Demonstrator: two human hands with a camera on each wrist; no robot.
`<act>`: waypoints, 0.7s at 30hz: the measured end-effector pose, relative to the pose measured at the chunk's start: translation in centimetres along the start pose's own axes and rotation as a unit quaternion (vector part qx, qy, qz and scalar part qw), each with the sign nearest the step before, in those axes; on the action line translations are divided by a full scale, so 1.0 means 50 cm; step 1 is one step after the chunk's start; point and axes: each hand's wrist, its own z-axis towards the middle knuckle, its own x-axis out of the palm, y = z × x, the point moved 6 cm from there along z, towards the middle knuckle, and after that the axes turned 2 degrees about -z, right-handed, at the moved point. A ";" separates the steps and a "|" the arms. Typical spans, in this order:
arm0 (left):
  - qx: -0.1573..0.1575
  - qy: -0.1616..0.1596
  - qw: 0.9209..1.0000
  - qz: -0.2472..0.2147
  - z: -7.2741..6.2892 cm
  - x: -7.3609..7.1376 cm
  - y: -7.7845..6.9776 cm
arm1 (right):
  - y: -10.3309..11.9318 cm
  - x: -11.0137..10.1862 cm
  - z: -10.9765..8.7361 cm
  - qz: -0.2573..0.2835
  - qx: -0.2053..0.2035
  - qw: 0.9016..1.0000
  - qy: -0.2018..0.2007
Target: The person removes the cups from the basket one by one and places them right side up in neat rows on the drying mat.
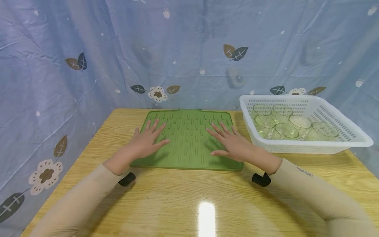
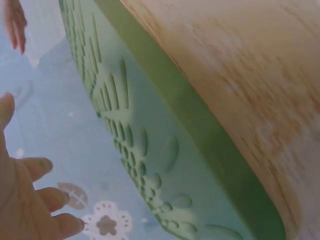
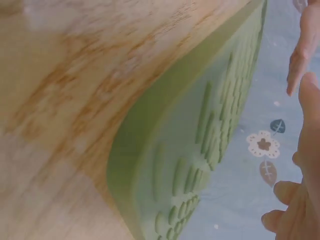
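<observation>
A green ridged drying mat lies flat on the wooden table, its raised oval ribs facing up. My left hand hovers over the mat's left side, fingers spread and nothing held. Over its right side is my right hand, likewise spread and holding nothing. In the left wrist view, the left fingers are apart from the mat's surface. The right wrist view shows the right hand beside the mat's thick edge, with a gap between them.
To the right stands a white plastic basket with several clear glasses inside, close to the mat's right side. The wooden table runs back to a blue patterned curtain, which also hangs along the left edge.
</observation>
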 end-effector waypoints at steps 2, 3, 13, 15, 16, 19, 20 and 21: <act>0.006 0.001 1.000 0.003 -0.004 -0.001 0.003 | 0.004 -0.008 -0.005 0.005 -0.009 1.000 -0.008; 0.009 0.001 1.000 0.001 -0.005 -0.002 0.004 | 0.005 -0.011 -0.007 0.006 -0.013 1.000 -0.011; 0.029 0.013 0.999 -0.001 -0.029 -0.001 0.027 | 0.005 -0.049 -0.034 0.034 -0.060 0.997 -0.035; 0.032 0.013 0.999 0.002 -0.033 -0.002 0.033 | 0.001 -0.054 -0.039 0.035 -0.071 0.996 -0.045; 0.033 0.013 0.999 0.000 -0.034 -0.002 0.036 | -0.001 -0.057 -0.042 0.035 -0.076 0.995 -0.052; 0.039 0.014 0.999 0.000 -0.039 -0.004 0.045 | -0.006 -0.065 -0.048 0.029 -0.085 0.994 -0.069; 0.040 0.018 0.999 0.000 -0.041 -0.003 0.050 | -0.008 -0.068 -0.050 0.025 -0.087 0.993 -0.074; 0.040 0.021 0.999 -0.003 -0.044 -0.003 0.054 | -0.010 -0.071 -0.052 0.022 -0.089 0.992 -0.081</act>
